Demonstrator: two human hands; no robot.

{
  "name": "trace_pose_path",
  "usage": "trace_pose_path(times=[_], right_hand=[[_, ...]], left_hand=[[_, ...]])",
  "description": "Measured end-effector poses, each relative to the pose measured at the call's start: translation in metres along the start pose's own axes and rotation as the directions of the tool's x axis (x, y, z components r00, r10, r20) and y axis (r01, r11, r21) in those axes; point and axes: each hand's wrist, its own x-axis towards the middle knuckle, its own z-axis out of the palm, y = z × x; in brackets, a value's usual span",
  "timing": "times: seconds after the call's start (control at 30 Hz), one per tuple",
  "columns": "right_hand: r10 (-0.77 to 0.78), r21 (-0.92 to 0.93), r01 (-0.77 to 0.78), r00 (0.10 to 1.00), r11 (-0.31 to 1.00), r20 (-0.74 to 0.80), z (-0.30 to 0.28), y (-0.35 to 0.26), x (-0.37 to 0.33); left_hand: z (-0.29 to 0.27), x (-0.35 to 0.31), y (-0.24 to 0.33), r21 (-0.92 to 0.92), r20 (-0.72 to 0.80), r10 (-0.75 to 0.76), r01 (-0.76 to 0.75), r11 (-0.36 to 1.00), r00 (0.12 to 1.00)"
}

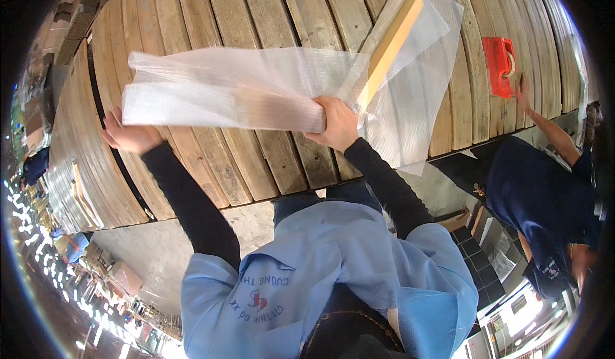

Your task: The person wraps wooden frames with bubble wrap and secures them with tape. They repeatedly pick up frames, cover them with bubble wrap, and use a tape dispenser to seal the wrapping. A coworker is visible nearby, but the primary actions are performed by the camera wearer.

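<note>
A sheet of translucent white foam wrap [186,93] stretches sideways across the slatted tabletop, folded over along its near edge. Something brownish shows through it near its right end. My right hand [338,125] grips that right end with fingers wrapped round it. Beside the far left end is my left hand [132,135], open with its fingers apart; whether it touches the wrap I cannot tell. Just beyond my right hand, a pale wooden bar [394,45] lies slanted on another foam sheet [410,109], its near end beside my right fingers.
The table [256,167] is made of wooden slats with dark gaps between them. A red tape dispenser [498,67] stands at the right, close to a co-worker's hand [524,93]. That person [538,179] is at the near right edge. Thin wooden strips [85,195] lie at the far left.
</note>
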Motion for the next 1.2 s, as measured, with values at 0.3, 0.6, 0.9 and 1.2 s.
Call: trace_pose_path(times=[0.3, 0.6, 0.9, 1.2], right_hand=[[0.057, 0.306, -0.049, 0.998, 0.951, -0.016, -0.017, 0.018, -0.031], [-0.434, 0.457, 0.145, 0.646, 0.877, 0.628, -0.077, 0.056, 0.050], [-0.480, 0.509, 0.084, 0.489, 0.857, 0.728, -0.082, 0.066, 0.056], [-0.242, 0.421, -0.158, 0.620, 0.893, 0.746, -0.095, 0.050, 0.036]], left_hand=[[-0.002, -0.320, 0.016, 0.597, 0.730, -0.622, 0.180, 0.782, 0.283], [-0.004, -0.324, -0.003, 0.390, 0.857, -0.359, -0.010, 0.921, 0.370], [0.005, -0.268, -0.056, 0.467, 0.872, -0.468, 0.047, 0.883, 0.143], [-0.082, -0.290, -0.068, 0.573, 0.811, -0.583, 0.136, 0.808, 0.044]])
